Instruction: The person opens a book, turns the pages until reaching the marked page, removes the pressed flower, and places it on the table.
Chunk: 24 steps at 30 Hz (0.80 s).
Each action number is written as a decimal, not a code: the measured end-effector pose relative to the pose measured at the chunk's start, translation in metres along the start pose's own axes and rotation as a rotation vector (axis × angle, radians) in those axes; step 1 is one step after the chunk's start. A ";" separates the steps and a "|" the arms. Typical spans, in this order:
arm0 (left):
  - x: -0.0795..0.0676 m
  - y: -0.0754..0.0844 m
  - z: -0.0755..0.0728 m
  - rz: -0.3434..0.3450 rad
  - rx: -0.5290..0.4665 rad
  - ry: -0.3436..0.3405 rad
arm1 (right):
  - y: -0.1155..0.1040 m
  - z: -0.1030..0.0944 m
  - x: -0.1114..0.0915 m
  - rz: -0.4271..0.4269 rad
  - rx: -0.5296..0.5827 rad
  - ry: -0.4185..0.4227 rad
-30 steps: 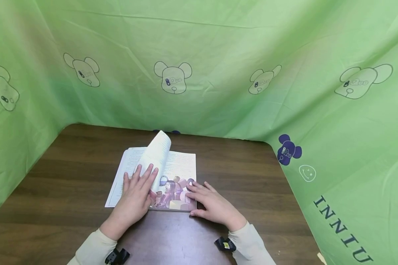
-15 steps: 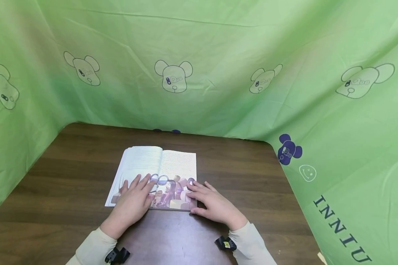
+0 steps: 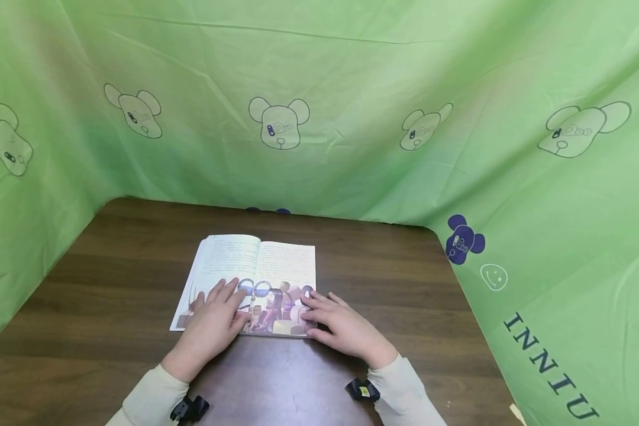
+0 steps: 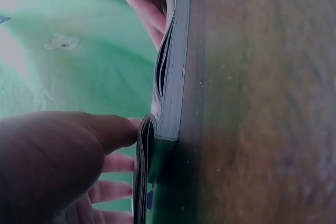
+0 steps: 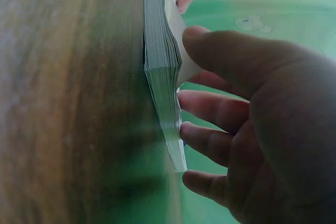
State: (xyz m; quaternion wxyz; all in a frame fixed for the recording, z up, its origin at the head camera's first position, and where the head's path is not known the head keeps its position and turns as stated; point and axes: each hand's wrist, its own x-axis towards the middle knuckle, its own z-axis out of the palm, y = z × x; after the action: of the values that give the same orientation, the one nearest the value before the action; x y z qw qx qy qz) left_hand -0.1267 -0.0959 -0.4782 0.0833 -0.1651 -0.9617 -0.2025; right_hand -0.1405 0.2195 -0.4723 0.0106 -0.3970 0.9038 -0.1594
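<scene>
An open book (image 3: pixel 287 260) lies on the brown table, its pages printed with text above and a purple-pink picture across the lower part. My left hand (image 3: pixel 213 328) rests on the left page with its fingers spread. At the right page's lower edge, my right hand (image 3: pixel 348 328) touches the paper with extended fingers. In the left wrist view the thin stack of left pages (image 4: pixel 140 171) curves down beside the thicker right part, under the left fingertips. The right wrist view shows the thick page block (image 5: pixel 163 77) edge-on, with the right fingertips along its side.
The wooden table (image 3: pixel 404 278) extends around the book on all sides. A green cloth (image 3: pixel 346 71) with printed bear heads hangs along the back and both sides. Black straps with small devices (image 3: pixel 189 409) sit at both wrists.
A page that stood raised and curling near the spine has come down flat onto the left side, under the left hand. The right hand has stayed almost still.
</scene>
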 end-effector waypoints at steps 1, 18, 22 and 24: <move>0.001 0.000 0.000 0.020 -0.001 0.004 | 0.000 0.000 0.000 -0.007 -0.013 0.000; -0.002 0.004 0.002 0.200 -0.049 -0.093 | -0.003 -0.003 0.003 -0.063 -0.109 0.099; -0.003 0.006 0.001 0.180 -0.053 -0.131 | -0.002 -0.001 0.003 -0.086 -0.120 0.167; -0.003 0.006 0.002 0.173 -0.053 -0.139 | -0.001 -0.001 0.003 -0.098 -0.126 0.203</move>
State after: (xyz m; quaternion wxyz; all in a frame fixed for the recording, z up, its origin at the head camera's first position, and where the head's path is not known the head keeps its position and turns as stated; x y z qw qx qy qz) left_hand -0.1222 -0.0909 -0.4784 0.0292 -0.2630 -0.9417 -0.2079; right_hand -0.1421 0.2163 -0.4710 -0.1136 -0.4226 0.8879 -0.1421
